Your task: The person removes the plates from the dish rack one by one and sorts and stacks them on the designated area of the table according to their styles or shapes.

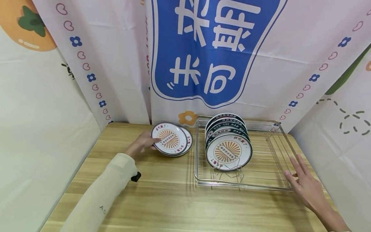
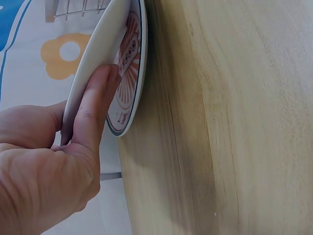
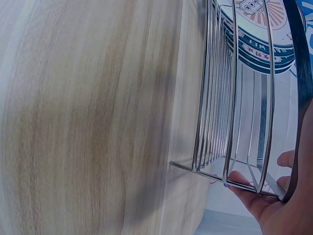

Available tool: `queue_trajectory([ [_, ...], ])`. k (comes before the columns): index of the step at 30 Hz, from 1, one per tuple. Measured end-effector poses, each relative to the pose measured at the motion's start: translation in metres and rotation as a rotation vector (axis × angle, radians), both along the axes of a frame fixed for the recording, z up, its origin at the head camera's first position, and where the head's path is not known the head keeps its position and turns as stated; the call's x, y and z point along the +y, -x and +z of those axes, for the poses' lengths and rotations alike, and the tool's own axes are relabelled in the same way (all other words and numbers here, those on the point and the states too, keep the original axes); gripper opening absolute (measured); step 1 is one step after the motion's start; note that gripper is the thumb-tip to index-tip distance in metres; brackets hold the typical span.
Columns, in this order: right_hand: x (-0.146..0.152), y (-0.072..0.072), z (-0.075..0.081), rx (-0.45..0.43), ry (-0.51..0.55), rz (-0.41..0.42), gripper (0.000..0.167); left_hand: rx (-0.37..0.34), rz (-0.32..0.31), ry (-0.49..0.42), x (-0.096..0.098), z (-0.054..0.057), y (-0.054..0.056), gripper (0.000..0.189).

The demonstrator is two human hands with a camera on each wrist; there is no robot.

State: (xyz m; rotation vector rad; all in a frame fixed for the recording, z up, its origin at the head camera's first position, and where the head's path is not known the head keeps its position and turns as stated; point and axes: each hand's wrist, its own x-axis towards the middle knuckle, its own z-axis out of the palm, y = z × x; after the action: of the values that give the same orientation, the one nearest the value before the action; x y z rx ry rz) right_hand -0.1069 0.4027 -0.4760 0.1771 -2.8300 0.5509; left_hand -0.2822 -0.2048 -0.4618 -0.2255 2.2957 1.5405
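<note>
My left hand [image 1: 144, 141] pinches the edge of a white plate [image 1: 169, 138] with an orange sunburst print. In the left wrist view the fingers [image 2: 88, 112] lie along one face of that plate and the thumb is on the other. Under it on the table lies another printed plate [image 1: 189, 141], mostly covered. My right hand [image 1: 310, 183] holds the right end of a wire dish rack [image 1: 269, 186], its thumb and fingers at the rim. Several plates stand on edge in the rack; the front plate [image 1: 229, 152] shows the same sunburst.
The wooden table [image 1: 174, 199] reaches back to a printed cloth [image 1: 124, 64] that hangs behind it. More cloth walls stand on the left and right. Bare wires [image 1: 269, 151] of the rack lie between the upright plates and my right hand.
</note>
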Motion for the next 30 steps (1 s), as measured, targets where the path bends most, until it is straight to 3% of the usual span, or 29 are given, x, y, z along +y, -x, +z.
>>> queue_trajectory([
  [7, 0.0014, -0.0005, -0.0013, -0.014, -0.002, -0.005, 0.067, -0.026, -0.017, -0.028, 0.0012, 0.0002, 0.0002, 0.04],
  [10, 0.0015, -0.0003, -0.0015, -0.013, -0.003, -0.006, 0.067, -0.032, -0.037, 0.002, 0.0004, 0.0005, -0.0002, 0.047],
  [17, 0.0009, -0.0013, -0.001, -0.019, -0.003, -0.009, 0.067, 0.058, -0.168, 0.339, 0.0001, -0.0014, 0.0004, 0.039],
  [22, 0.0004, -0.0015, -0.0006, -0.026, -0.004, -0.008, 0.068, 0.073, -0.192, 0.437, 0.0015, -0.0038, 0.0011, 0.036],
  [27, 0.0007, -0.0006, -0.0003, -0.024, -0.003, -0.002, 0.069, 0.067, -0.206, 0.564, 0.0027, -0.0043, 0.0, 0.044],
  [30, 0.0012, -0.0006, -0.0005, -0.021, -0.002, 0.002, 0.068, 0.048, -0.205, 0.596, 0.004, -0.005, -0.001, 0.049],
])
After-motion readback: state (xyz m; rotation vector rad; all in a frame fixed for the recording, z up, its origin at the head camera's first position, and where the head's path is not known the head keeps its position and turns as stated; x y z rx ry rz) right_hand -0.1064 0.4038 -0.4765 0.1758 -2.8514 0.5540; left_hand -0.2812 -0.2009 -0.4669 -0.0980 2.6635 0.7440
